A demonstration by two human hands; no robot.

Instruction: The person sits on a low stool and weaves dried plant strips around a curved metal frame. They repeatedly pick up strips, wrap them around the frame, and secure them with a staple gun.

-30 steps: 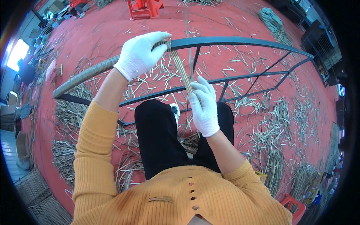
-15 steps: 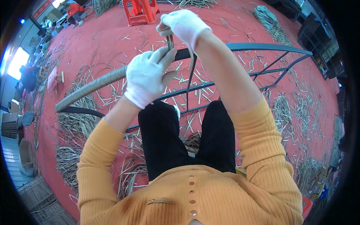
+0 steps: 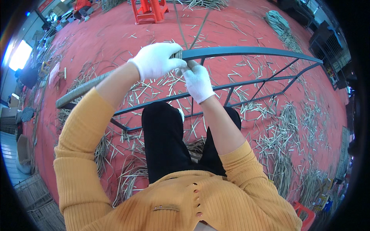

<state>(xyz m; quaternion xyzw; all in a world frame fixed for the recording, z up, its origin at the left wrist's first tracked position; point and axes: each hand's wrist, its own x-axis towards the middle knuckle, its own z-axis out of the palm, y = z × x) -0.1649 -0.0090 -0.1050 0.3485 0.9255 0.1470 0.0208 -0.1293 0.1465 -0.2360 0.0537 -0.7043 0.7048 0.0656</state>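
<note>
A dark grey metal frame [image 3: 246,51] lies across in front of me, above my knees. Its top bar is wound with tan strip on the left part, making a wrapped length [image 3: 83,90]. My left hand [image 3: 158,61], in a white glove, is closed round the bar at the end of the winding. From there two lengths of the strip [image 3: 197,32] run up and away beyond the bar. Just below the bar, my gloved right hand [image 3: 198,82] has bent fingers beside the left thumb. What those fingertips hold is hidden.
Cut strips [image 3: 283,142] litter the red floor [image 3: 246,34], with bundles to both sides. A red plastic stool [image 3: 148,11] stands ahead. Far left, a person in red [image 3: 82,5] crouches. Green cloth [image 3: 276,22] lies at the upper right, and another red plastic piece [image 3: 304,215] at lower right.
My right hand has come down from above the bar to beneath it. My left hand has shifted up over the bar. The strip, formerly held up in the fingers, now trails beyond the bar.
</note>
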